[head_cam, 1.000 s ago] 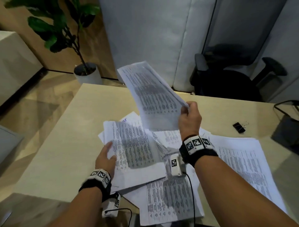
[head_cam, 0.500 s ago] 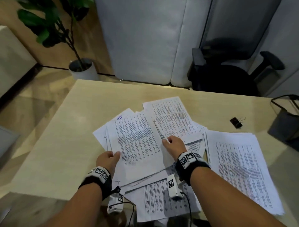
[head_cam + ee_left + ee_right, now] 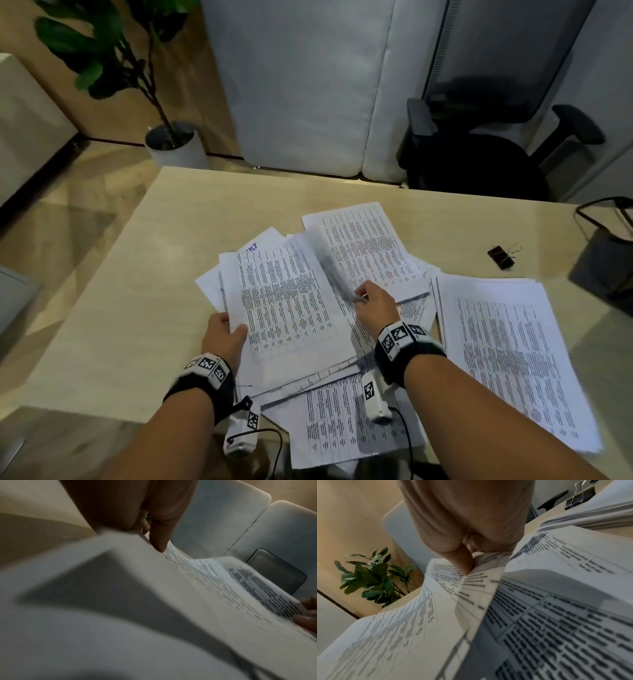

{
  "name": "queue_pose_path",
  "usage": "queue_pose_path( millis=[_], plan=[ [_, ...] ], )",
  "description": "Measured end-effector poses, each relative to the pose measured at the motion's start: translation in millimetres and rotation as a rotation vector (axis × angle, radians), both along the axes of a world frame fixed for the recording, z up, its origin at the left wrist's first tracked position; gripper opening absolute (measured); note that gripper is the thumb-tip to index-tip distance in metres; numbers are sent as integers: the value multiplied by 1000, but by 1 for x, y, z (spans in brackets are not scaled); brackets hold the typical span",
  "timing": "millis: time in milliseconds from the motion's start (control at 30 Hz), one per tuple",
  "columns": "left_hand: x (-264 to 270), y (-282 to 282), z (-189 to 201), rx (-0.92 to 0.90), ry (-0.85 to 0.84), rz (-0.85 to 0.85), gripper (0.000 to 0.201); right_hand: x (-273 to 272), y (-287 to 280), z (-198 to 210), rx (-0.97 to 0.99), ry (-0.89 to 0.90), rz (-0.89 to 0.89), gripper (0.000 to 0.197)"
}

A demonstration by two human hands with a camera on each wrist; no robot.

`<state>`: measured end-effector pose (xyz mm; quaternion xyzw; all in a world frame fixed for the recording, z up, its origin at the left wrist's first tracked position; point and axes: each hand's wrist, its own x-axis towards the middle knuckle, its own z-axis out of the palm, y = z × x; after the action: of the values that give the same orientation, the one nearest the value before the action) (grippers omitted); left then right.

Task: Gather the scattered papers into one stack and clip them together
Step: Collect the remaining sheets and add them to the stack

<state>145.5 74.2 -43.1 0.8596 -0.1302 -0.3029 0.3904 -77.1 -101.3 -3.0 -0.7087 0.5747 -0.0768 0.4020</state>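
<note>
Printed papers lie fanned out over the middle of the pale wooden table [image 3: 137, 274]. My left hand [image 3: 224, 330] grips the left edge of a sheaf of papers [image 3: 291, 308], thumb on top; the left wrist view shows the fingers [image 3: 159, 540] on that sheaf [image 3: 154, 588]. My right hand [image 3: 373, 303] pinches the right edge of its top sheet [image 3: 329, 267], which curls up and is blurred. The thumb [image 3: 462, 563] presses on this sheet [image 3: 471, 595]. A squared stack [image 3: 513, 359] lies to the right. A black binder clip [image 3: 501, 256] sits beyond it, also visible as the clip [image 3: 580, 497].
More loose sheets [image 3: 342, 428] lie at the table's near edge under my wrists. A dark bag [image 3: 609, 263] stands at the table's right end. A black office chair [image 3: 479, 164] and a potted plant [image 3: 174, 144] stand behind the table.
My right hand brought the raised sheet down onto the pile, then took hold of a sheet's edge, which now curls up. My left hand closed on the sheaf's left edge.
</note>
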Motion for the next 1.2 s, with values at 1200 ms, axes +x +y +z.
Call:
queue_pose_path(
  millis=[1200],
  plan=[
    [-32,-44,141,-618,-53,-80,42,10,-3,100,181,-748,-74,62]
  ],
)
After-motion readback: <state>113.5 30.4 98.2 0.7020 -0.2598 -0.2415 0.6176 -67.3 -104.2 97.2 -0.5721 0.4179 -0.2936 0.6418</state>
